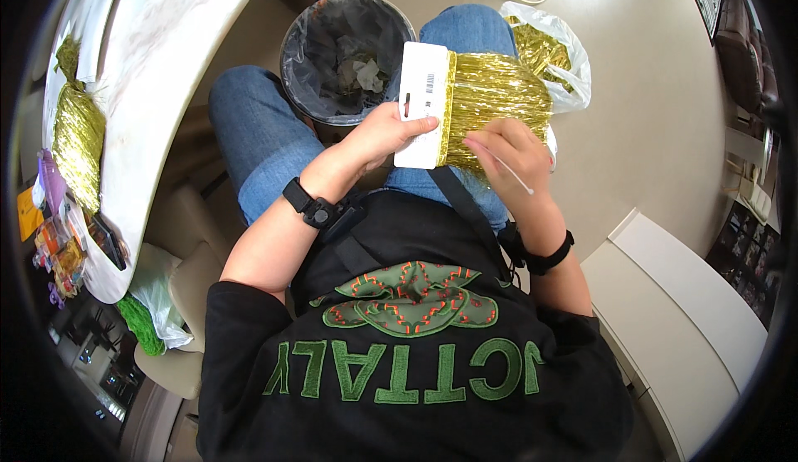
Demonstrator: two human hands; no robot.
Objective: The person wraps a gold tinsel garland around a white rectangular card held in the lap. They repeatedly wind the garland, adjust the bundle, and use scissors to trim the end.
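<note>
My left hand [393, 134] grips a white card [425, 81] by its lower part, thumb on its face. The card has a slot and bears a printed code. From its right side spreads a bundle of shiny gold tinsel fringe [499, 84], lying over my right knee. Over the lower part of the fringe is my right hand [517, 156], its fingers pinched on a thin white stick [511, 173] with a small rounded end. Whether the stick touches the fringe, I cannot tell.
Between my knees stands a bin [305, 66] lined with a dark bag, holding crumpled scraps. A white plastic bag [576, 66] with gold tinsel lies beyond my right knee. At left, a marble-patterned table [168, 31] carries another gold tinsel bundle [81, 141]. A white cabinet [673, 300] stands at right.
</note>
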